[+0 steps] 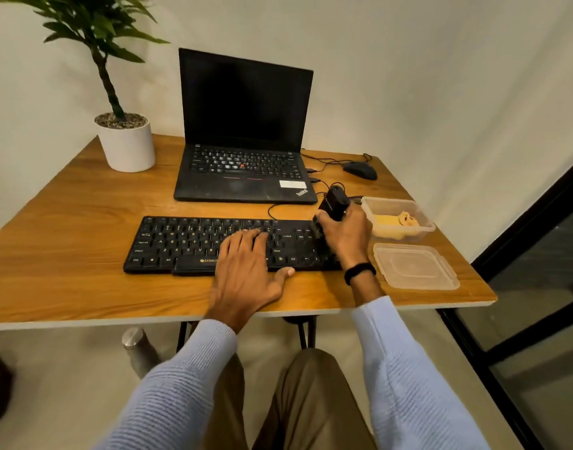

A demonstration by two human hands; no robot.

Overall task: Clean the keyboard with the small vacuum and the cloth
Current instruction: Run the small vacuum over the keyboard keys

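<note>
The right hand (pixel 346 235) is wrapped around the small vacuum (pixel 335 203), fingers curled on its black body. The vacuum stands nearly upright with its lower end down at the right end of the keyboard (pixel 181 241); that end is too dark and blurred to tell if it touches the keys. A black band (pixel 359 272) circles the right wrist. The left hand (pixel 246 271) lies flat on the middle of the keyboard, fingers straight on the keys and thumb spread along the front edge. The keyboard sits on the wooden bench (pixel 67 238). Just right of it, a clear container (pixel 421 228) holds the yellow cloth (pixel 389 222), with its lid (pixel 414 266) lying beside it, nearer the person. Behind the keyboard stand an open laptop (pixel 243 125), a mouse (pixel 359 170) and a potted plant (pixel 127 144).
</note>
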